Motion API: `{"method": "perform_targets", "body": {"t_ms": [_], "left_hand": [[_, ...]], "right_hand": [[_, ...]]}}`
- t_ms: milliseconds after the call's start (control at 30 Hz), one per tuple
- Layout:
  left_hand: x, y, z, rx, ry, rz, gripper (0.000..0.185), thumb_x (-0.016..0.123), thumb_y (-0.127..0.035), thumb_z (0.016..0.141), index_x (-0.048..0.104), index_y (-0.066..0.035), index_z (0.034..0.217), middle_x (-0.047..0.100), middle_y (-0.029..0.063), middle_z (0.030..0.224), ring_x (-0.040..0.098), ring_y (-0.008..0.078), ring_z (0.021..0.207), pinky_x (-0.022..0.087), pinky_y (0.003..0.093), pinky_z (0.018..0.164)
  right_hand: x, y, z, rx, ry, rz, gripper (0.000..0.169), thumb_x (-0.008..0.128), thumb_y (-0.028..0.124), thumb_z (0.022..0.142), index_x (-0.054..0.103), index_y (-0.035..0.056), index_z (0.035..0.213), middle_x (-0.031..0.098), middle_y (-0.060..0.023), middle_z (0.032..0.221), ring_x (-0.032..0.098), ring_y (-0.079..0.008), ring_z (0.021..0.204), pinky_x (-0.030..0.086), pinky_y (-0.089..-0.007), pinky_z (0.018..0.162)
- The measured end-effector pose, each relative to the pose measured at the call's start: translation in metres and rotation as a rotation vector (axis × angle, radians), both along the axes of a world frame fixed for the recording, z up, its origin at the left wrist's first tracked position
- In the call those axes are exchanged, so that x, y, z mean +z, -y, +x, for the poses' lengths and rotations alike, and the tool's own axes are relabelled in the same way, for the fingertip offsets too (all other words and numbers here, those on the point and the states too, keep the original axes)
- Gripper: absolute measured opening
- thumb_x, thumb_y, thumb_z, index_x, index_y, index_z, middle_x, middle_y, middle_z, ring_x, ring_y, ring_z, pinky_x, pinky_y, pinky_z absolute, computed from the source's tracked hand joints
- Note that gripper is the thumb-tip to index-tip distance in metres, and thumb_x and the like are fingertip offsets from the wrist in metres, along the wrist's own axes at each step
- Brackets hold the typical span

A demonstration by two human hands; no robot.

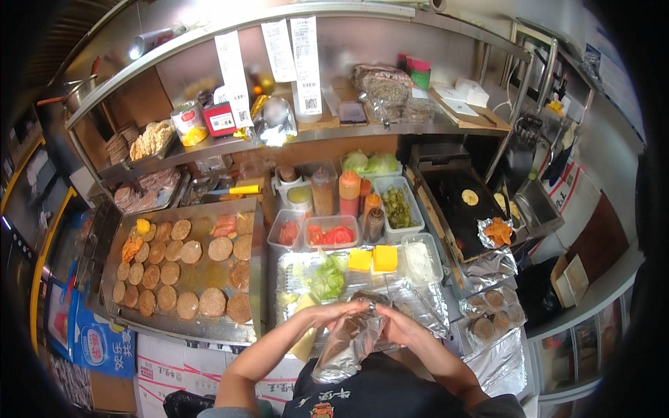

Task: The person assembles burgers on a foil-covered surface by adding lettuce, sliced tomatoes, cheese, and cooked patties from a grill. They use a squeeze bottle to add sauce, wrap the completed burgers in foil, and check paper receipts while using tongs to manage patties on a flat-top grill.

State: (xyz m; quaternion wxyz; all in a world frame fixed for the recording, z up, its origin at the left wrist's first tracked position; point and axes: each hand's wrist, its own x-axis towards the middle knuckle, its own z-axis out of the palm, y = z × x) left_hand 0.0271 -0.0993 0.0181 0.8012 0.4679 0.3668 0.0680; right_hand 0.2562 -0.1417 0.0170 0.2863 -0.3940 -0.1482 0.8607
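Close to my apron, a crinkled aluminium foil wrapper (351, 337) is held between both hands. My left hand (334, 315) grips its upper left side, and my right hand (396, 323) has the upper right. Whatever the foil encloses is hidden. Beneath it, a foil-lined tray (366, 285) carries loose lettuce leaves (328, 279) and stacks of yellow cheese slices (384, 258). A tub of white sauce (419, 261) stands on the tray's right side. A sheet of yellowish paper (304, 329) pokes out by my left wrist.
Browned patties cover the griddle (193, 271) at left. Behind the tray stand tomato slices (334, 234), sauce bottles (349, 193) and pickles (397, 206). A second griddle (449, 183) is at right, near wrapped patties (494, 313). Printed slips (306, 62) hang from the overhead shelf (313, 137).
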Motion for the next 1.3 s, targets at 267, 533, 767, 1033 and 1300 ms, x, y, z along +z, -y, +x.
{"method": "perform_targets", "body": {"t_ms": [267,533,767,1033,1300], "left_hand": [[-0.002,-0.002,-0.024,0.311,0.62,0.149,0.08,0.068,-0.045,0.082,0.034,-0.006,0.143,0.041,0.0107,0.144,0.045,0.0172,0.126,0.037,0.0308,0.104],[0.01,0.038,0.005,0.844,0.841,0.038,0.107,0.082,-0.049,0.061,0.031,-0.004,0.143,0.047,0.0118,0.134,0.05,0.0254,0.121,0.042,0.0406,0.103],[-0.026,0.037,0.01,0.948,0.739,0.003,0.094,0.081,-0.037,0.068,0.033,-0.008,0.143,0.046,0.0088,0.135,0.043,0.0232,0.126,0.039,0.0379,0.104],[-0.005,0.032,0.039,1.201,0.385,0.184,0.069,0.075,-0.012,0.076,0.039,-0.007,0.135,0.053,0.0121,0.123,0.053,0.0193,0.111,0.045,0.0337,0.093],[0.008,0.044,0.037,1.022,0.225,0.122,0.092,0.05,-0.052,0.092,-0.005,-0.007,0.149,0.031,0.0131,0.146,0.037,0.0278,0.132,0.029,0.0383,0.109]], "right_hand": [[0.052,0.012,-0.04,-0.078,-0.479,0.109,0.051,0.042,0.036,0.096,0.044,-0.0022,0.129,0.058,-0.0161,0.121,0.06,-0.0278,0.105,0.05,-0.0385,0.091],[0.07,0.005,0.0,0.258,0.34,0.587,0.049,0.056,0.02,0.088,0.045,-0.0039,0.13,0.055,-0.0176,0.125,0.056,-0.0258,0.113,0.046,-0.0368,0.095],[0.081,0.006,-0.033,-0.693,0.09,0.744,0.028,0.044,0.02,0.1,0.046,0.0053,0.124,0.049,-0.0013,0.114,0.045,-0.009,0.105,0.037,-0.0278,0.089],[0.069,0.018,-0.056,-0.233,0.751,1.485,0.041,0.045,0.007,0.09,0.052,0.0044,0.13,0.043,-0.0115,0.141,0.032,-0.0326,0.134,0.028,-0.0415,0.108],[0.052,0.014,-0.05,0.058,1.293,1.619,0.062,0.061,0.021,0.083,0.041,0.0016,0.138,0.032,-0.0186,0.148,0.026,-0.0457,0.135,0.025,-0.0491,0.11]]}}
